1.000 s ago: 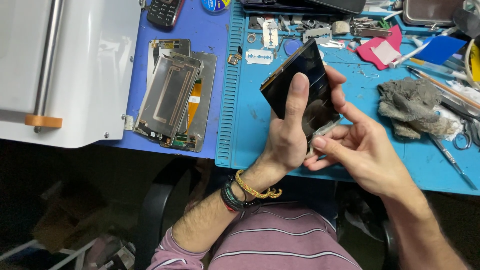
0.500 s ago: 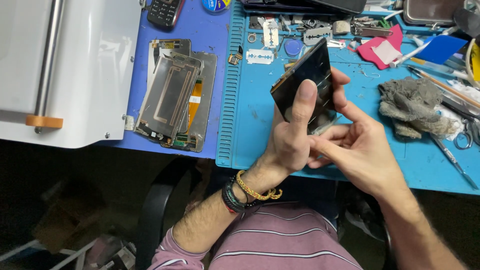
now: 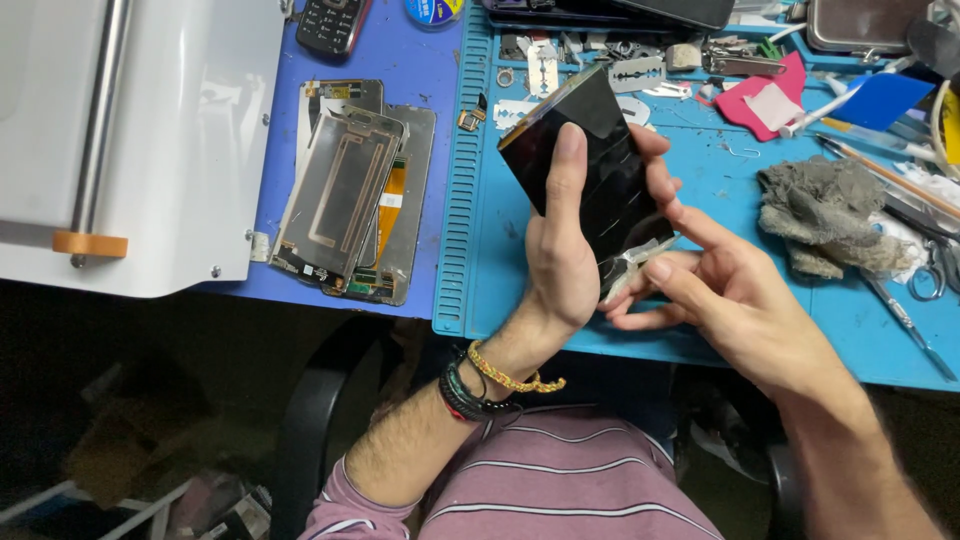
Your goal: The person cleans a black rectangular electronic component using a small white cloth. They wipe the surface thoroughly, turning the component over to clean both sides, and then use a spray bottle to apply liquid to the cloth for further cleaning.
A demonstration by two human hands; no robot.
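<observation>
My left hand (image 3: 560,250) grips a black phone screen panel (image 3: 590,170), thumb lying up its front, holding it tilted above the blue work mat (image 3: 500,250). My right hand (image 3: 730,290) pinches a strip of clear film (image 3: 635,262) at the panel's lower edge with thumb and forefinger. The film looks crumpled and partly lifted off the panel. Beaded bracelets circle my left wrist.
Stripped phone frames (image 3: 350,190) lie on a purple mat to the left, beside a white machine (image 3: 130,140). A grey rag (image 3: 830,215), scissors (image 3: 940,265), razor blades (image 3: 635,72), a pink card (image 3: 765,100) and small tools crowd the back and right.
The panel has tilted a little further left and risen slightly in my left hand. My right fingers have shifted along its lower edge with the film.
</observation>
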